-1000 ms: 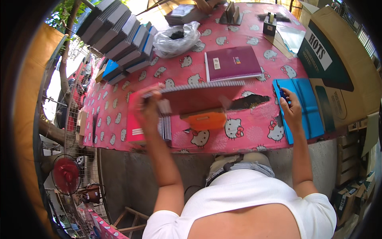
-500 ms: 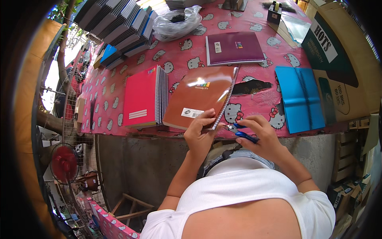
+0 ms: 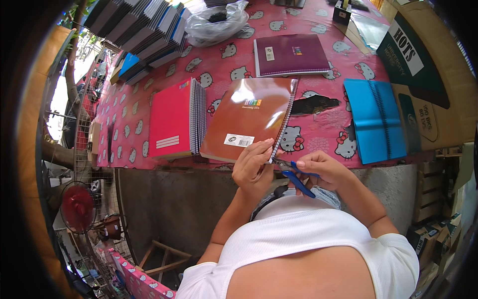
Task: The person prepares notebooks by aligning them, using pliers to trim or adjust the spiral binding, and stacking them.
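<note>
Brown spiral-bound notebook [image 3: 248, 119] is lying at the counter's [image 3: 149, 119] near edge. Left hand [image 3: 253, 167] is pinching its wire corner; right hand [image 3: 322, 169] is gripping blue-handled pliers [image 3: 294, 175]. Pliers might slip and poke fingers, or the notebook might slide off.

The one camera sits on my head, looking steeply down at the worktop [image 3: 149, 114] edge, close above my chest.
</note>
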`<action>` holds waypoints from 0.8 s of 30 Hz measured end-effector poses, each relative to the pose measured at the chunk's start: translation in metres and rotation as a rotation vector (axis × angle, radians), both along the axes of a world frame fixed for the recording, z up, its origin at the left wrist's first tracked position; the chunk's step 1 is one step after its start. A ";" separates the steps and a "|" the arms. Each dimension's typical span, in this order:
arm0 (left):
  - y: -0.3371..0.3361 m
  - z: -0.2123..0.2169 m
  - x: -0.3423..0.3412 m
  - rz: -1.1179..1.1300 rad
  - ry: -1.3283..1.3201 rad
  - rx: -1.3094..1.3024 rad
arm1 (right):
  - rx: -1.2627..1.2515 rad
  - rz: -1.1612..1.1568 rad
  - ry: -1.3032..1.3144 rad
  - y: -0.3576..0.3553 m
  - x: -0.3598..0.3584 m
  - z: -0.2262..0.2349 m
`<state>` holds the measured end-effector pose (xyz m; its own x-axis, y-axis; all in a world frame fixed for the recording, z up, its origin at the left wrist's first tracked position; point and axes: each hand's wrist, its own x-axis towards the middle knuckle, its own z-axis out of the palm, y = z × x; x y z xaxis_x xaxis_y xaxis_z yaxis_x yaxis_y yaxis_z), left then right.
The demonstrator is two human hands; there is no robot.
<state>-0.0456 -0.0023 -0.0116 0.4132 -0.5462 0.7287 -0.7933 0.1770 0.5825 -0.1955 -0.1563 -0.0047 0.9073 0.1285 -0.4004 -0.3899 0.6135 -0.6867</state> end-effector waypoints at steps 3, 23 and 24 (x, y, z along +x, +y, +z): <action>-0.001 -0.005 0.001 0.039 0.077 -0.016 | -0.626 -0.165 -0.092 -0.011 -0.007 0.003; 0.155 -0.010 0.173 0.958 0.604 -0.506 | -1.247 -0.689 -1.152 -0.010 0.266 0.153; 0.173 -0.034 0.196 0.974 0.717 -0.582 | -1.277 -0.721 -1.013 -0.010 0.297 0.159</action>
